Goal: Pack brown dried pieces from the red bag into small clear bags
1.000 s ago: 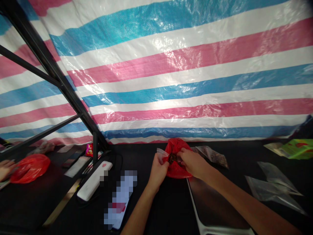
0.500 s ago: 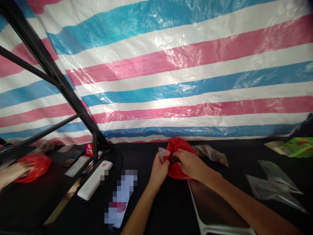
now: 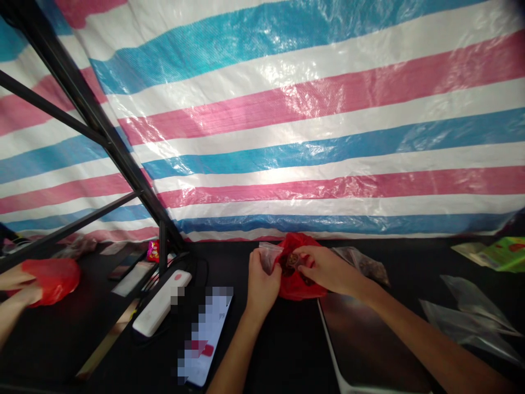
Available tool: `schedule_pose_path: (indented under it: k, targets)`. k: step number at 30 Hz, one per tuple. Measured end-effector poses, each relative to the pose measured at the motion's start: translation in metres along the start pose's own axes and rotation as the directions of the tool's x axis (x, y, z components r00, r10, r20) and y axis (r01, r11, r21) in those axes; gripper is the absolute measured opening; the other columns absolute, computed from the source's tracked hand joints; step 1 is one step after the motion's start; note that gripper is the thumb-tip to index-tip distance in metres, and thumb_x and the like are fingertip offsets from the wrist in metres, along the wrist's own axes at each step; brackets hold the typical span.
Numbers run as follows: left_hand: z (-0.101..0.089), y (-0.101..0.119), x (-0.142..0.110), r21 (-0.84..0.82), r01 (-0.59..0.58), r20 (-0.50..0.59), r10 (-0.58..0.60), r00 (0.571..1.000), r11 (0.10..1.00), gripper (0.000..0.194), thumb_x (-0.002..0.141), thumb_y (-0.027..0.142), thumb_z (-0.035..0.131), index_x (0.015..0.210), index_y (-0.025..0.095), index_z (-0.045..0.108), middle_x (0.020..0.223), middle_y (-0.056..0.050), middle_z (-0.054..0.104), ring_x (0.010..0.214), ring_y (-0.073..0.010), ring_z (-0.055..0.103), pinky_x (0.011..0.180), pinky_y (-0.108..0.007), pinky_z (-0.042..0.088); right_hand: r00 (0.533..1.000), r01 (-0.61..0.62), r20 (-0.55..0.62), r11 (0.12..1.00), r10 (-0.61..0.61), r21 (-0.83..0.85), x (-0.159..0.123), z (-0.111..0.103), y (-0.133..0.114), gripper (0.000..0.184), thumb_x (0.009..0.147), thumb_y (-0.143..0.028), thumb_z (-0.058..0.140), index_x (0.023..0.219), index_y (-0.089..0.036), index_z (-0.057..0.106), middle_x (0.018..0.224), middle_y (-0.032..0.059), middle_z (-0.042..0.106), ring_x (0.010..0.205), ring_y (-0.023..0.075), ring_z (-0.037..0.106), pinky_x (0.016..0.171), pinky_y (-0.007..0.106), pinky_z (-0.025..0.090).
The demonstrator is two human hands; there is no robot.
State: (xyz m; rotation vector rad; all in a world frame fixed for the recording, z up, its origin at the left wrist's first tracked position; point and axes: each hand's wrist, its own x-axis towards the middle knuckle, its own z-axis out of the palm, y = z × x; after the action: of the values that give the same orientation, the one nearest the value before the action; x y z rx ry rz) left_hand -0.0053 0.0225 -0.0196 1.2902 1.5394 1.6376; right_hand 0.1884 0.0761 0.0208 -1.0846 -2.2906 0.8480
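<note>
A red plastic bag (image 3: 297,289) stands on the black table with its mouth open, and small brown lumps (image 3: 292,259) show inside it. At its left edge, my left hand (image 3: 261,283) pinches a small clear plastic bag (image 3: 269,254) upright. My right hand (image 3: 324,268) reaches over the red bag from the right. Its thumb and fingertips are closed on a brown lump at the bag's mouth, close to the clear bag. What kind of food or material the lumps are, I cannot tell.
Behind my right hand lies a filled clear bag (image 3: 369,269). Flat clear bags (image 3: 471,323) and a green packet (image 3: 506,254) are at the right. Nearer are a dark silver-edged device (image 3: 365,342), phone (image 3: 215,334) and white power strip (image 3: 162,303). A co-worker's hands hold another red bag (image 3: 61,279).
My right hand has drawn slightly up and right, bringing a brown lump into sight. My left hand has shifted a little left with the clear bag. The co-worker's second hand has appeared.
</note>
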Motion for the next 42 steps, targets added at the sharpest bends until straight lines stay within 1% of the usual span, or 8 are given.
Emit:
schedule_pose_path:
  k: [3,7,12,18,24,30,36,42]
  targets:
    - [-0.004,0.005,-0.001,-0.001,-0.011,0.006,0.011,1.0,1.0,0.029,0.074,0.011,0.077,0.098,0.023,0.066,0.093,-0.002,0.068,0.093,-0.0222,0.063,0.088,-0.031,0.048,0.999,0.011,-0.039,0.999,-0.009,0.039,-0.001,-0.01,-0.005,0.026,0.093,-0.024,0.058,0.113,-0.023,0.074,0.1,0.0036,0.079,0.085,0.0219,0.072,0.08,0.034,0.057]
    - [-0.007,0.009,-0.003,0.209,-0.128,0.022,0.126,0.992,0.969,0.031,0.076,0.012,0.074,0.104,0.027,0.071,0.097,-0.005,0.07,0.099,-0.0281,0.061,0.092,-0.036,0.044,0.99,0.109,-0.102,0.992,-0.102,0.068,-0.004,-0.022,-0.018,0.024,0.096,-0.026,0.057,0.114,-0.023,0.073,0.117,0.0063,0.076,0.104,0.0243,0.071,0.097,0.037,0.055]
    - [-0.008,0.01,-0.004,0.316,-0.261,0.199,0.205,0.958,0.912,0.028,0.076,0.006,0.065,0.094,0.027,0.072,0.094,-0.005,0.071,0.098,-0.0303,0.059,0.092,-0.04,0.04,0.974,0.179,-0.135,0.984,-0.181,-0.026,-0.008,-0.028,-0.031,0.025,0.097,-0.02,0.054,0.114,-0.024,0.072,0.127,0.0063,0.073,0.119,0.0243,0.066,0.109,0.037,0.047]
    - [-0.008,0.011,-0.006,0.245,-0.266,0.324,0.18,0.929,0.932,0.023,0.082,0.009,0.062,0.093,0.027,0.072,0.093,-0.003,0.071,0.093,-0.0264,0.06,0.087,-0.036,0.04,0.986,0.164,-0.024,0.981,-0.168,-0.101,-0.012,-0.022,-0.028,0.031,0.091,-0.014,0.058,0.116,-0.026,0.072,0.118,0.004,0.075,0.109,0.0234,0.068,0.099,0.036,0.05]
    - [-0.009,0.011,-0.008,0.31,-0.38,0.376,0.255,0.891,0.872,0.036,0.081,0.012,0.07,0.114,0.028,0.07,0.106,-0.006,0.074,0.101,-0.0305,0.062,0.096,-0.041,0.038,0.981,0.192,0.002,0.977,-0.193,-0.095,-0.012,-0.018,-0.026,0.03,0.09,-0.013,0.058,0.114,-0.025,0.072,0.116,0.0035,0.074,0.107,0.0222,0.067,0.097,0.033,0.05]
    - [-0.009,0.015,-0.01,0.32,-0.425,0.47,0.247,0.847,0.847,0.03,0.089,0.019,0.068,0.117,0.028,0.07,0.109,-0.007,0.074,0.102,-0.0306,0.062,0.096,-0.042,0.038,0.987,0.163,0.036,0.973,-0.159,-0.165,-0.011,-0.016,-0.021,0.033,0.09,-0.013,0.059,0.117,-0.027,0.072,0.117,0.0032,0.073,0.098,0.0211,0.069,0.09,0.032,0.052]
    - [-0.011,0.013,-0.01,0.282,-0.375,0.501,0.197,0.843,0.883,0.017,0.089,0.024,0.072,0.106,0.026,0.072,0.101,-0.007,0.073,0.094,-0.0288,0.061,0.09,-0.039,0.04,0.957,0.289,0.073,0.925,-0.28,-0.247,-0.009,-0.01,-0.015,0.045,0.091,-0.007,0.054,0.128,-0.026,0.071,0.125,0.0076,0.067,0.112,0.0241,0.065,0.102,0.038,0.051]
    - [-0.011,0.006,-0.008,0.34,-0.389,0.429,0.227,0.874,0.856,0.032,0.093,0.033,0.072,0.122,0.024,0.065,0.114,-0.008,0.07,0.105,-0.029,0.062,0.094,-0.041,0.043,0.918,0.393,0.0,0.91,-0.396,-0.134,-0.01,-0.01,-0.027,0.05,0.091,0.0,0.047,0.128,-0.025,0.07,0.126,0.0088,0.061,0.117,0.0226,0.061,0.106,0.038,0.05]
